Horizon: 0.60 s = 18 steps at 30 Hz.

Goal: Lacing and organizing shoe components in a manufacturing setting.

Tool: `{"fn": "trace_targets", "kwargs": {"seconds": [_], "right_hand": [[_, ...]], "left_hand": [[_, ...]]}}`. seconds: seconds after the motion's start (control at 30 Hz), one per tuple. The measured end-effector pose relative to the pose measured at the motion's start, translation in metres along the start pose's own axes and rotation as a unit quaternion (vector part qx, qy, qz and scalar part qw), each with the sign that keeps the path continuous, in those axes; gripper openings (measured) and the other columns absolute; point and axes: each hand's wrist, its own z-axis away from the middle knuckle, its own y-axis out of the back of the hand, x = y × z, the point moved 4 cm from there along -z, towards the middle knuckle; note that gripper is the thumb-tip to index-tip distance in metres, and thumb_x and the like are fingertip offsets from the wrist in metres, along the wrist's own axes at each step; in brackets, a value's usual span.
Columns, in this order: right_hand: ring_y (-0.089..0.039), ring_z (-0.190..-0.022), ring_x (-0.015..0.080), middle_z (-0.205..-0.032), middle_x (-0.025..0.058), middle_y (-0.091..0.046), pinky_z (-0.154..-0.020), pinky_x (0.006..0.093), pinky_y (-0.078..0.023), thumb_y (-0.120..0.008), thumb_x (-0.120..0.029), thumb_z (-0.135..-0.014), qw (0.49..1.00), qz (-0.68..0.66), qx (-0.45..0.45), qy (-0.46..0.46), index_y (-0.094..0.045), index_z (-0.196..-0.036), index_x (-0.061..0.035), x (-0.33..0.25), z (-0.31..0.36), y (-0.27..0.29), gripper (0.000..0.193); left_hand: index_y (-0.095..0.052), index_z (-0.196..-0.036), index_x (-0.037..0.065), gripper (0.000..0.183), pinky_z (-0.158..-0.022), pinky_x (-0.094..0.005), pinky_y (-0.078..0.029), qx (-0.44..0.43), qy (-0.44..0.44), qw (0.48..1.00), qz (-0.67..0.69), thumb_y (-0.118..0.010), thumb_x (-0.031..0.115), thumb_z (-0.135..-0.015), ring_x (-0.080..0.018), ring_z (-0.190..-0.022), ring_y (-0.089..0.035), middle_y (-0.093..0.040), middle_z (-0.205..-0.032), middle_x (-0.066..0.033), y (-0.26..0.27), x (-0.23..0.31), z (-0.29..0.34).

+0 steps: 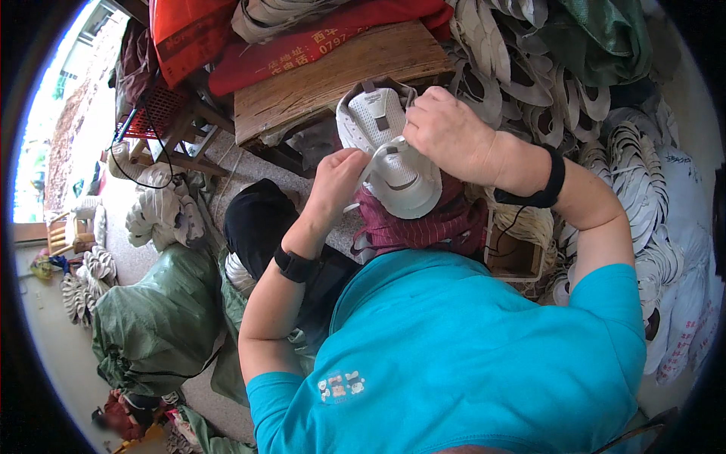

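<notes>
A white shoe upper [404,195] with perforated mesh and a dark collar rests over my lap, its rounded toe toward me. At its left side, my left hand [339,180] pinches a white shoelace [368,172], which curves across to the lacing area. Closed at the upper's right edge, my right hand [448,135] has its fingertips bent in by the eyelets. Those fingertips are partly hidden, and whether they also hold lace I cannot tell. Under the upper lies dark red striped cloth [423,227].
A worn wooden bench [340,72] stands ahead, with red bags [318,45] on it. Bundles of pale shoe uppers [639,174] crowd the right side. Green sacks [162,310] lie at the left, near a red basket [159,110]. A small box [514,261] sits beside my lap.
</notes>
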Motion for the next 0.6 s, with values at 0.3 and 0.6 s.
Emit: {"fn": "trace_targets", "kwargs": {"seconds": [0.3,0.6], "right_hand": [[-0.058,-0.098,0.0267,-0.103,0.0105,-0.054,-0.083,0.0385,-0.050,-0.070,-0.007,-0.071,0.995,-0.096,0.038,-0.011,-0.058,-0.091,-0.0039,0.027,-0.009,0.001,0.023],[-0.062,-0.090,0.0298,-0.097,0.0100,-0.052,-0.073,0.0413,-0.051,-0.073,-0.011,-0.074,0.955,-0.200,-0.219,-0.007,-0.058,-0.090,-0.0067,0.046,-0.022,-0.013,0.023]], "left_hand": [[-0.067,-0.085,0.006,0.011,-0.068,-0.0427,-0.050,0.070,-0.221,0.852,-0.469,-0.064,0.017,-0.083,-0.0363,-0.072,-0.061,-0.062,-0.078,-0.0091,-0.006,0.061,0.009],[-0.058,-0.102,0.008,0.037,-0.089,-0.0430,-0.044,-0.053,-0.315,0.762,-0.564,-0.078,0.014,-0.071,-0.0293,-0.105,-0.054,-0.054,-0.106,-0.0086,0.002,0.090,-0.002]]}}
